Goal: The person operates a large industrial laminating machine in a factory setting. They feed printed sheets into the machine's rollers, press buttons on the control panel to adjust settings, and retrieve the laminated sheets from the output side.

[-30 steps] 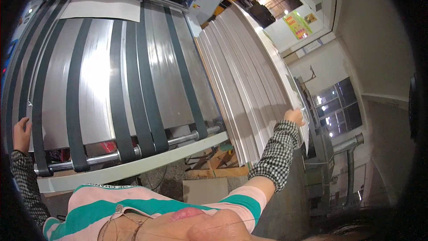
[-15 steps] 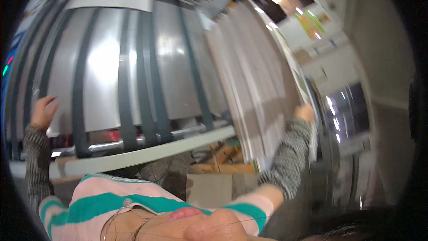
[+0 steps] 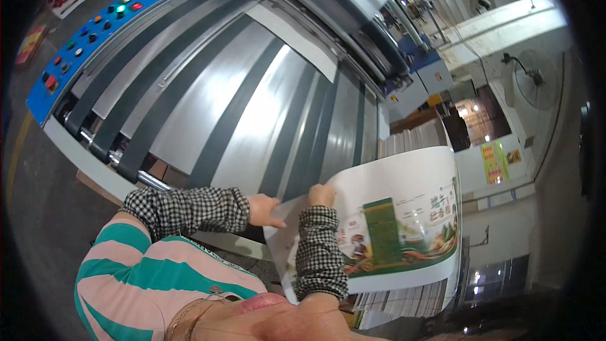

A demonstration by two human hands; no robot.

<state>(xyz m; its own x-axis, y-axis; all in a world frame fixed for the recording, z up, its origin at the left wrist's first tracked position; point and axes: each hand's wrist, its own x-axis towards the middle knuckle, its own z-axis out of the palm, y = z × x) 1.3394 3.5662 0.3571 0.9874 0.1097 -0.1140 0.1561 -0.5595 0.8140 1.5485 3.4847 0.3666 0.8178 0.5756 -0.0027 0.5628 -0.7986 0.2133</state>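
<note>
Gripping: right hand (image 3: 322, 195) pinches the near edge of the large white printed cardboard sheet (image 3: 404, 215).
Left hand (image 3: 264, 210): fingers together, touching the same edge.
Sheet: atop the sheet stack (image 3: 410, 142).
Beyond: grey belted feeder table (image 3: 252, 107), blue button panel (image 3: 88, 38).

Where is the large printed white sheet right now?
In the head view, right of centre: the large printed white sheet curls over the paper stack, its near edge under both hands.
</note>
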